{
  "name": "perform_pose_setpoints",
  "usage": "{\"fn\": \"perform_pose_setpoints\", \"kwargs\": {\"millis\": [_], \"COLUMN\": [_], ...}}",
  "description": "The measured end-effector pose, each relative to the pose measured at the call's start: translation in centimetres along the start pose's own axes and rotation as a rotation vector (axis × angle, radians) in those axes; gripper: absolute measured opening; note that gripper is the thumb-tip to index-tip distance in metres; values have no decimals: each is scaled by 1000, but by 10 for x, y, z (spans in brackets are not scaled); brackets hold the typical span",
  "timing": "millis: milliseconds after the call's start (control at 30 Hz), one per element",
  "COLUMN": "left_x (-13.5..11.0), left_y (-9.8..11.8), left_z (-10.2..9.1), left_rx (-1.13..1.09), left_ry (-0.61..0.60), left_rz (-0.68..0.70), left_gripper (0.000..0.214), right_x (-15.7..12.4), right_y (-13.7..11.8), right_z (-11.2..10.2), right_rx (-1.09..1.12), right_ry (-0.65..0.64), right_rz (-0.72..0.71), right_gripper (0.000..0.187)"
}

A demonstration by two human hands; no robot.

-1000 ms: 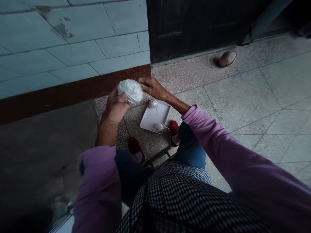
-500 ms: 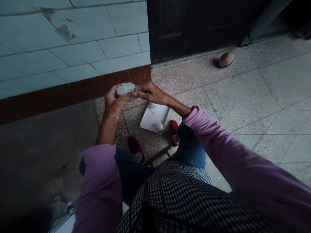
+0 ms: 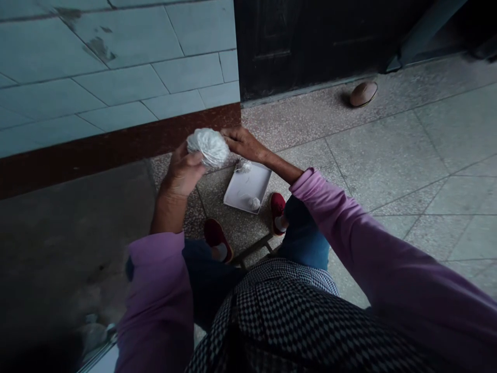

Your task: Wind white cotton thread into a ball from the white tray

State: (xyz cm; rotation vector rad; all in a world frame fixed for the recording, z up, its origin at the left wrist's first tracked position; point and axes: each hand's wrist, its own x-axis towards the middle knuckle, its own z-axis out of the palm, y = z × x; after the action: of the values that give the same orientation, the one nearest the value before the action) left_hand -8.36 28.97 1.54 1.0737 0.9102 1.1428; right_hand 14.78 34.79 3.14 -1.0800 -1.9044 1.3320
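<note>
A white ball of yarn (image 3: 208, 145) is held up in front of me by my left hand (image 3: 183, 173), whose fingers wrap round its lower left side. My right hand (image 3: 243, 143) sits just right of the ball with fingers pinched together at its edge, apparently on the thin strand. Below on the floor lies a white tray (image 3: 248, 187) with two small yarn balls (image 3: 244, 166) (image 3: 254, 203) in it, loose thread running between them.
I sit on a low stool, red shoes (image 3: 277, 210) (image 3: 216, 240) on the speckled tile floor either side of the tray. A tiled wall with a red skirting stands at left, a dark door behind. A brown shoe (image 3: 363, 94) lies near the doorstep.
The ball has turned back to face me after being tilted edge-on half a second ago. My right hand lifted slightly and slid round the ball's right side.
</note>
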Motion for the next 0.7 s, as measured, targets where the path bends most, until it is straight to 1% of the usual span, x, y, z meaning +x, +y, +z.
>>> {"fn": "perform_pose_setpoints", "kwargs": {"millis": [67,133,200,267,333,400,467,533,600,700], "left_x": [4,9,14,18,20,21,20,16,9,1], "left_y": [0,-1,-4,-10,-16,-21,-25,-25,-21,-14], "left_z": [-5,-11,-16,-20,-23,-26,-27,-24,-18,-5], "left_rx": [6,17,25,53,113,207,300,338,289,133], "left_ry": [47,121,210,278,322,345,304,199,87,-11], "left_rz": [28,39,43,44,64,93,94,54,-6,-77], "left_gripper": [87,90,95,99,102,102,98,92,89,89], "right_x": [-2,-6,-11,-17,-20,-21,-19,-17,-15,-16], "right_y": [2,2,2,0,-3,-8,-15,-22,-28,-33], "right_z": [8,16,22,27,28,25,16,2,-11,-24], "right_rx": [-43,-74,-88,-79,-46,-2,34,56,79,118], "right_ry": [-79,-148,-213,-278,-332,-329,-235,-108,-22,37], "right_rz": [-8,-40,-82,-114,-135,-150,-149,-116,-49,45], "right_gripper": [54,44,40,44,52,58,63,66,66,66]}}
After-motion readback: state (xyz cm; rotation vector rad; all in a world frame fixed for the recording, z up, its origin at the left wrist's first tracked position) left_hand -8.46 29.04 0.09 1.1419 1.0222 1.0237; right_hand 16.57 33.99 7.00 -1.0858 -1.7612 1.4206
